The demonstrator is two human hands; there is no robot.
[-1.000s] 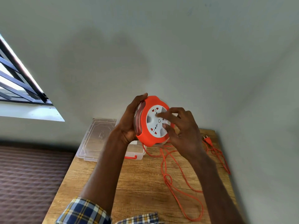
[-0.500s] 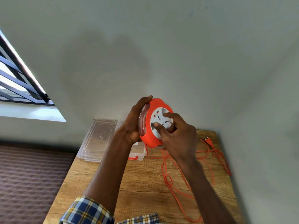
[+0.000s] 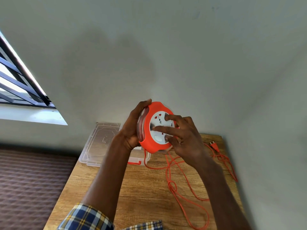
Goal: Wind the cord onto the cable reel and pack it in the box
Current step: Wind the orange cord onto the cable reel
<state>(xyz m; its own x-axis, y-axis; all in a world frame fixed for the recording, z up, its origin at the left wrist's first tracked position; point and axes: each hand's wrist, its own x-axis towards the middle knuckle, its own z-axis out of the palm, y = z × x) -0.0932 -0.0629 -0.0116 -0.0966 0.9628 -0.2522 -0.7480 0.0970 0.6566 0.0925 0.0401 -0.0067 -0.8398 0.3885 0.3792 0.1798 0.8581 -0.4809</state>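
Since half a second back your right hand has rolled round the dial: the fingers that were bunched low on the white face now fan out across it, index up near the top sockets, middle laid straight across the centre, another tucked by the lower edge. So they're stretched and pressing flat, not clenched on anything. Your left hand hasn't budged, it still grips the cable reel from the back, thumb hooked over the top of the orange rim, palm cupped round the clear spool side, wrist bent back toward you with the forearm running up from the plaid sleeve.

Reel's held up in the air between both hands, face tilted toward you, above the far end of the tabletop. Below your right-hand fingers the orange cord drops off the reel and sprawls in loose loops, with the plug lying out past your right wrist. Under your left hand sits the clear box, its lid flat just beside it.
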